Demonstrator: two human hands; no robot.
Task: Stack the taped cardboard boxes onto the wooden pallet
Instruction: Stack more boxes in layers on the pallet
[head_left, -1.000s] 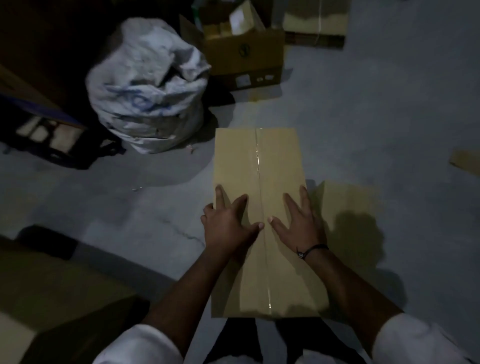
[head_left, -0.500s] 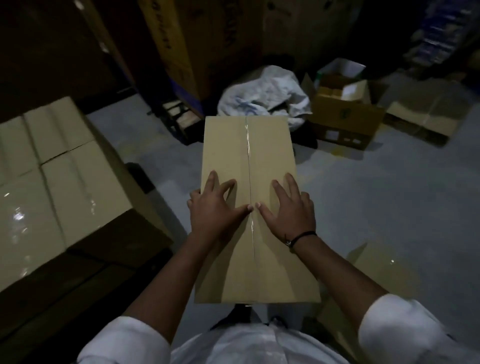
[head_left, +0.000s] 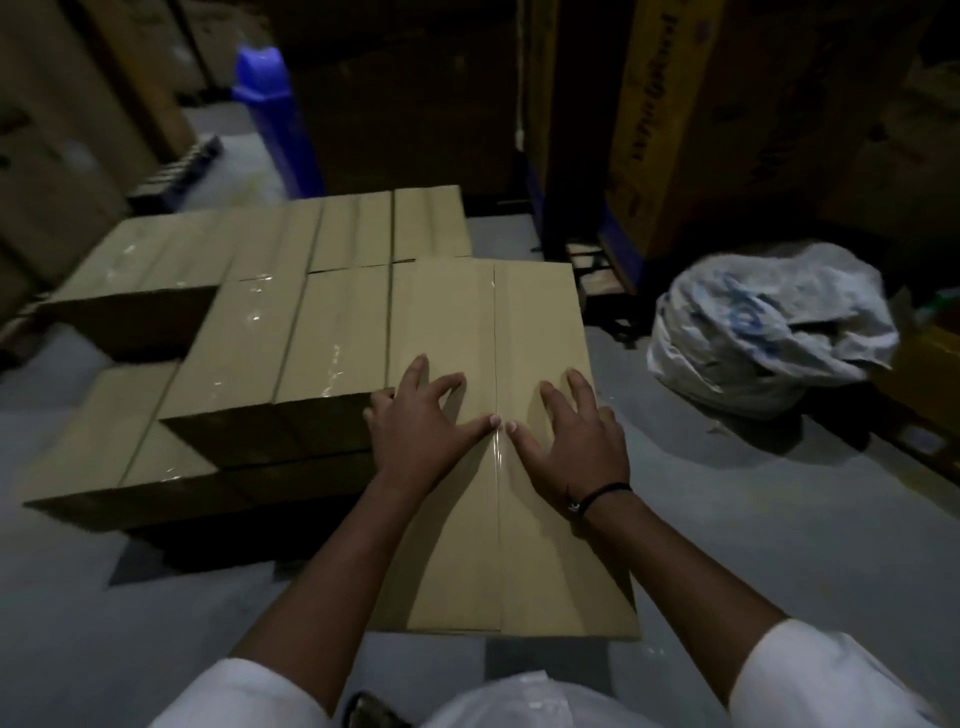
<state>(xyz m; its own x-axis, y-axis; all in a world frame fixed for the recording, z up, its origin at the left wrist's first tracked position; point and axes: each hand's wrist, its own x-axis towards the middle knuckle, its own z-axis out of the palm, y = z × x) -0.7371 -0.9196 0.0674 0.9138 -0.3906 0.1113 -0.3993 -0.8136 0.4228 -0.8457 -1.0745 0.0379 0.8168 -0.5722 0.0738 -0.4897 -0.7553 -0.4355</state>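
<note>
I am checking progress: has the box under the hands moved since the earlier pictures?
Yes. The box was close to the sack; now it is well left of the sack, beside the stacked boxes.

And the box (head_left: 483, 561) has swung left! A second ago it hung over bare floor; half a second ago the stack of boxes (head_left: 291, 322) was only creeping in at the left edge of the view. Now the box is right up against that stack, its left edge running along the top row and its far end level with it. The white sack (head_left: 769, 332), dead ahead before, has slid off to the right. The open carton beside it is gone from view. New in the picture: a blue plastic thing (head_left: 270, 104) behind the stack and a tall printed carton (head_left: 675, 130).
</note>
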